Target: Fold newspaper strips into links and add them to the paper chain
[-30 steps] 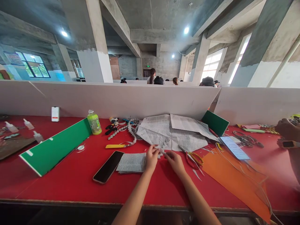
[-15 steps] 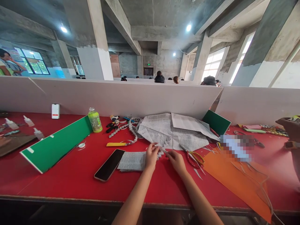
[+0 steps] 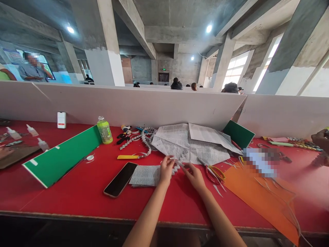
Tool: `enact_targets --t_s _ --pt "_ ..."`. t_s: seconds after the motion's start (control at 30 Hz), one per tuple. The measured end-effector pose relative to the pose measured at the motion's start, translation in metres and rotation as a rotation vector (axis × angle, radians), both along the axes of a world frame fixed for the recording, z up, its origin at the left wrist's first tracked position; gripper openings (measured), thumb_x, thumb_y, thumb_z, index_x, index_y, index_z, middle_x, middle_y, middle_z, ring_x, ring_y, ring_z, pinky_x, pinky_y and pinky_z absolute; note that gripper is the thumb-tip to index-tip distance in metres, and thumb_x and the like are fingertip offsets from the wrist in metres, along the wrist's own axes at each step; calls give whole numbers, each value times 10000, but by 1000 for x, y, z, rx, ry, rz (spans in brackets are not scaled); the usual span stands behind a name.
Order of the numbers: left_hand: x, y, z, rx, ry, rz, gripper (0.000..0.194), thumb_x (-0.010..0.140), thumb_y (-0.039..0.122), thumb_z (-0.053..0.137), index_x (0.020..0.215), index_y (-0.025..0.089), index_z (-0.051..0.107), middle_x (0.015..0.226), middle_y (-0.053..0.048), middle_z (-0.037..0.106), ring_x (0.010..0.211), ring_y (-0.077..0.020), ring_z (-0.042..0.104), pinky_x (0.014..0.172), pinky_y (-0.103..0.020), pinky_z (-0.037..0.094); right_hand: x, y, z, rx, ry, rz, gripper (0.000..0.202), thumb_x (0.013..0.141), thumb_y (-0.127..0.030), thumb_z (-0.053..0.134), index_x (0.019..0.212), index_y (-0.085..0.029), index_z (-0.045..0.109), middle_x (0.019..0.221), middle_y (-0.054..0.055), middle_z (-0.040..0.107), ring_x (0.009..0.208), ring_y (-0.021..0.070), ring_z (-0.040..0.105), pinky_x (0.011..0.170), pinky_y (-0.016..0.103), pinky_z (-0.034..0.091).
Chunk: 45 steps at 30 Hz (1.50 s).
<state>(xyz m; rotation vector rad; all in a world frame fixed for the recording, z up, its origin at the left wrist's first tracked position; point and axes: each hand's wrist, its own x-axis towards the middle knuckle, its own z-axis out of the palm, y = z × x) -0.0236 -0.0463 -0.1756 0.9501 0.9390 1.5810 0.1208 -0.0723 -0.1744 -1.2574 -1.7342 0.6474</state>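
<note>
A small folded paper strip (image 3: 180,163) is held between my two hands over the red table. My left hand (image 3: 167,168) pinches its left end, with a zigzag folded paper chain (image 3: 176,169) hanging just beside the fingers. My right hand (image 3: 194,175) has its fingertips on the strip's right end. Left of my left hand lies a stack of cut newsprint pieces (image 3: 144,176), next to a dark phone (image 3: 120,179). Newspaper sheets (image 3: 174,140) spread out behind both hands. Scissors with yellow and red handles (image 3: 216,173) rest to the right.
A green divider (image 3: 64,156) and a green-labelled bottle (image 3: 104,130) stand at the left. Braided paper pieces (image 3: 145,142) lie behind the phone. An orange sheet (image 3: 259,197) covers the right side. Another person's hand (image 3: 322,137) shows at the right edge.
My hands have barely moved, still at the strip. At the far left a standing person has come further into view. The other person's arm at the right edge has shifted.
</note>
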Motion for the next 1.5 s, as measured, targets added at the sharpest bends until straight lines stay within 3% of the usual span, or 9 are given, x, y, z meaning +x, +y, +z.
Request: enact_targets --t_s 0.23,0.43,0.67,1.03,1.5 --pt "2 -1 -2 -55 22 -71 301 675 300 661 927 168 562 792 -61 694 679 -151 658 622 -240 507 4 0 -1 21 -75 -31 330 835 -435 446 650 -184 555 558 23 618 494 152 548 504 225 361" --pt "4 -2 -1 -115 56 -103 346 667 316 684 954 176 547 847 -61 679 645 -145 660 594 -233 502 4 1 -3 70 -179 -65 314 836 -414 427 680 -193 588 587 34 639 509 159 549 509 229 353" --pt "5 0 -5 -61 139 -70 357 647 260 694 964 176 555 881 -59 669 711 -152 656 612 -232 506 3 2 -4 76 -337 -60 238 818 -359 444 768 -207 620 705 39 675 605 177 588 546 238 346" --pt "6 -4 3 -2 94 -197 431 657 109 633 1065 191 523 1123 -112 622 924 -185 631 800 -296 491 4 1 3 16 -271 -44 352 850 -460 392 766 -209 624 707 36 670 588 170 580 532 237 349" --pt "8 -6 4 -19 125 -218 447 591 155 717 1014 167 573 864 -63 684 819 -178 645 747 -301 501 4 2 0 2 -267 24 257 830 -382 426 798 -211 615 716 23 661 617 168 578 559 238 366"
